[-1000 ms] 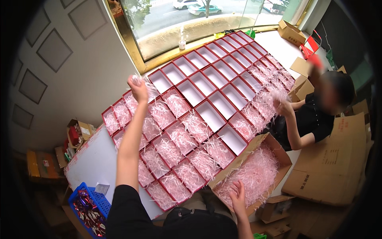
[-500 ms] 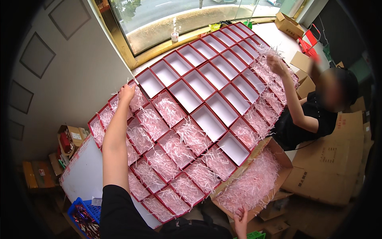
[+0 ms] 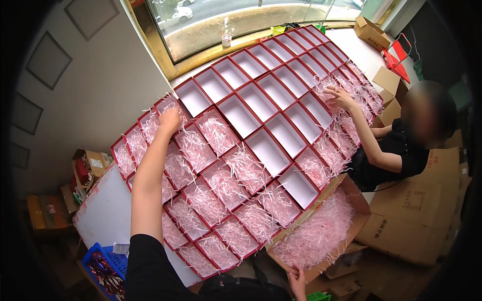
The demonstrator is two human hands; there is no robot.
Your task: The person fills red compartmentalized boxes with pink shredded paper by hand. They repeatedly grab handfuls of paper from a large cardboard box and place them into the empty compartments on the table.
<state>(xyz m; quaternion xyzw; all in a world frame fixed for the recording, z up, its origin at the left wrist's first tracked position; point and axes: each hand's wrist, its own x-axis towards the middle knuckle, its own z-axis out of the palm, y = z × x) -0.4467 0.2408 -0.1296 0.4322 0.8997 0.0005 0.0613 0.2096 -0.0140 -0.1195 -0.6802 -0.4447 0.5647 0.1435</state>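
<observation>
The left hand (image 3: 169, 120) is reaching far out over the table (image 3: 103, 215), its fingers curled down and pressing into the pink shredded paper (image 3: 165, 108) in a red box (image 3: 168, 106) near the upper left edge of the grid; whether it is pinching a tuft or only pushing on it cannot be told. The right hand (image 3: 297, 280) is sitting low at the bottom edge, fingers closed over the near rim of the carton (image 3: 351, 193), which is lying open just beside the boxes and is filled with a heap of shreds (image 3: 316, 233). The red boxes are lying side by side in rows across the table: those toward the person are holding paper, while a band of empty boxes (image 3: 261, 100) with white insides is running up toward the window (image 3: 241, 20). On the right, another person (image 3: 401, 150) in black is stretching a hand (image 3: 339, 95) onto the filled boxes at the far edge. A blue basket (image 3: 108, 266) is sitting beside the table at lower left, and flat cardboard (image 3: 416, 226) is lying behind the carton.
</observation>
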